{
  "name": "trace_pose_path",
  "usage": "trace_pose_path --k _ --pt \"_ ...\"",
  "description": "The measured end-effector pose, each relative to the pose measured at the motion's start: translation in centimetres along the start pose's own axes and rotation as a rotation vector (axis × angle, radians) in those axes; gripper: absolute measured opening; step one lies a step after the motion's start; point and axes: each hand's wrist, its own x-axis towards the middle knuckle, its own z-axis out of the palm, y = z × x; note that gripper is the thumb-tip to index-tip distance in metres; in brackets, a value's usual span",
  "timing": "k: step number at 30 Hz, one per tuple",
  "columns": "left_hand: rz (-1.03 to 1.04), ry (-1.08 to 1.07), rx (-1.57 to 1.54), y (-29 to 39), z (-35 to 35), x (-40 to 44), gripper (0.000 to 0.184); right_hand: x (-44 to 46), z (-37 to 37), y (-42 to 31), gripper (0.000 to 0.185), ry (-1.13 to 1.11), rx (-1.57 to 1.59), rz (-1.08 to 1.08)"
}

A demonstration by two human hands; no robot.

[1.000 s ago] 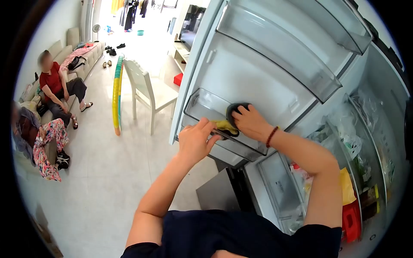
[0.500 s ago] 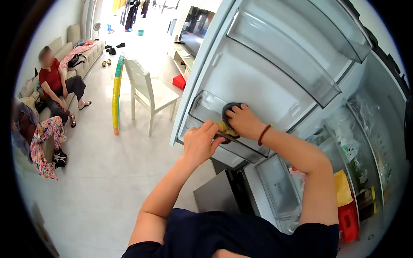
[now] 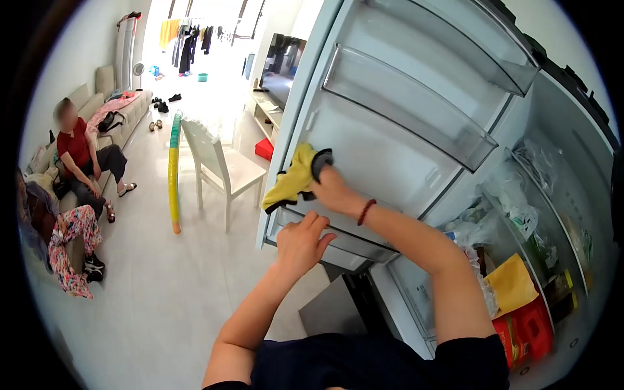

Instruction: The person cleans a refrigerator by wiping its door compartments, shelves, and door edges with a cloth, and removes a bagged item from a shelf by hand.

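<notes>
One yellow cloth with grey patch and black edging: in the right hand, by the left end of the lowest clear plastic door bin.
Right hand: gripping cloth at its grey end; dark red beaded bracelet on wrist.
Left hand: fingers bent at that bin's front rim; cannot tell if gripping.
White inner fridge door: behind cloth; clear middle bin higher up.
Fridge shelves: yellow packet, red plastic container.
Floor: white chair.
Beige sofa: two seated people.
</notes>
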Motion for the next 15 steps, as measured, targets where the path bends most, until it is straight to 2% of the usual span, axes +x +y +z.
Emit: trace_pose_path --k 2,3,4,6,9,12,15 --pt "0.000 -0.003 -0.013 0.2 -0.2 -0.2 0.025 1.1 -3.1 -2.2 0.031 0.051 0.244 0.364" --pt "-0.003 0.000 -0.014 0.4 -0.3 -0.2 0.025 2.2 -3.0 0.2 0.028 0.226 0.220 0.021" --pt "-0.006 -0.002 -0.014 0.6 -0.4 -0.2 0.025 3.6 -4.1 -2.4 0.027 0.275 0.494 0.104" --pt "-0.007 -0.004 0.000 0.6 -0.5 -0.3 0.025 6.1 -1.4 -0.9 0.029 0.446 0.150 0.028" --pt "-0.003 0.006 0.018 0.9 0.0 -0.6 0.025 4.3 1.3 -0.6 0.026 0.603 -0.177 -0.171" --pt "-0.007 -0.007 0.024 1.1 0.1 -1.0 0.024 1.4 1.1 -3.7 0.023 0.153 0.133 0.470" --pt "0.002 0.012 0.006 1.0 -0.1 -0.8 0.024 -0.4 2.4 -3.2 0.020 0.172 0.313 0.354"
